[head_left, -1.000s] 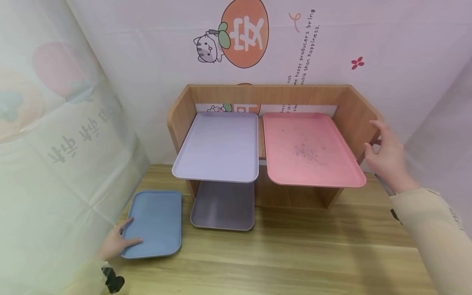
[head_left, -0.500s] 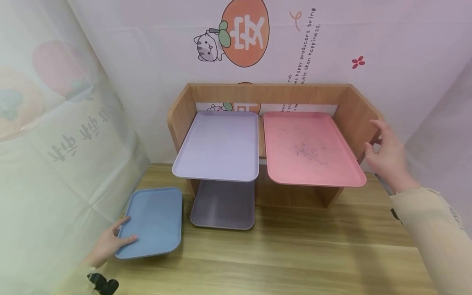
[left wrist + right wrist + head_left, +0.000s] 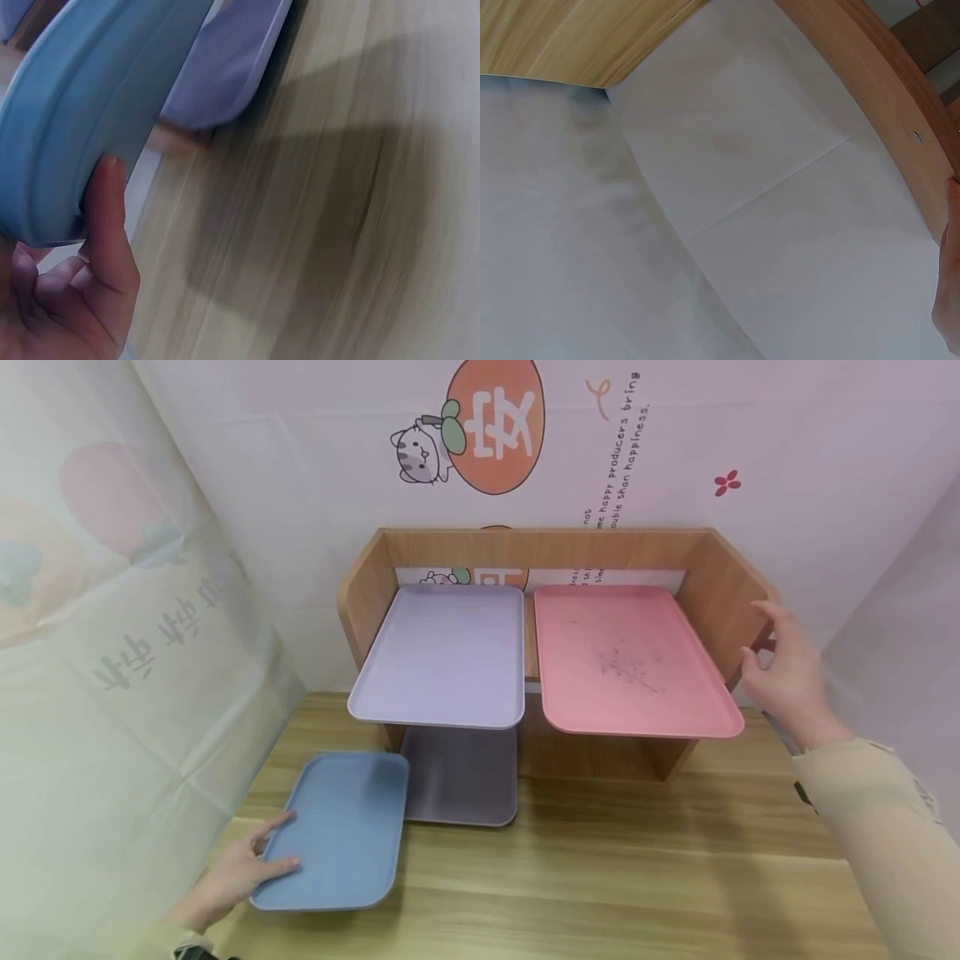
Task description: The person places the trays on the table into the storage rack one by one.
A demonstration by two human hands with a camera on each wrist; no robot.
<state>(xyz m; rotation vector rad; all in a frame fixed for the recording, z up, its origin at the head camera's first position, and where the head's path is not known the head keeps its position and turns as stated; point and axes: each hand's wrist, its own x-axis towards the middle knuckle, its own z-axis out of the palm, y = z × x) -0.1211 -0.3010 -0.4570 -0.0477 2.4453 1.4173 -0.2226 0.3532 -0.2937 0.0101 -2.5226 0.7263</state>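
Note:
My left hand [image 3: 236, 872] grips a blue tray [image 3: 341, 835] by its left edge, thumb on top. In the left wrist view the blue tray [image 3: 90, 97] is tilted up off the table and casts a shadow below it; a finger [image 3: 109, 217] lies along its underside. At the right, my right hand [image 3: 791, 681] holds the edge of the side panel of a wooden shelf [image 3: 723, 597]. Only part of that hand [image 3: 949, 277] shows in the right wrist view, against the panel [image 3: 900, 112].
On the shelf's upper level lie a lavender tray [image 3: 442, 660] and a pink tray [image 3: 637, 660], both jutting past its front. A dark purple-grey tray [image 3: 468, 777] sits below on the left, partly covered by the blue one. Printed cloth [image 3: 300, 460] hangs behind and at the sides.
My left hand first raised and shifted the blue tray left, then brought it right and nearer, so it now overlaps the dark tray's corner. My right hand has stayed in place.

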